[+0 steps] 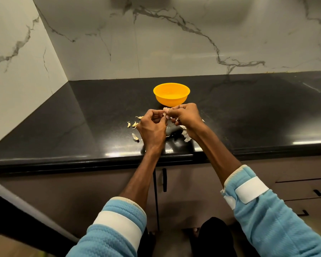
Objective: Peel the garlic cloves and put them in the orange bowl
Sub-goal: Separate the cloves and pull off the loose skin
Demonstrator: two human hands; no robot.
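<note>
An orange bowl (171, 94) stands on the black countertop (82, 130), just beyond my hands. My left hand (153, 127) and my right hand (185, 116) meet above the counter and both pinch one garlic cloves piece (165, 109), whose pale tip shows between the fingertips. Most of that clove is hidden by my fingers. Loose unpeeled cloves (134, 124) lie on the counter to the left of my left hand. Papery garlic skins (186, 136) lie under and beside my right wrist.
Marble walls rise behind the counter and on the left, forming a corner. The counter's front edge (100, 160) runs below my wrists, with cabinet doors and a dark handle (164, 179) underneath. Drawer fronts sit at lower right.
</note>
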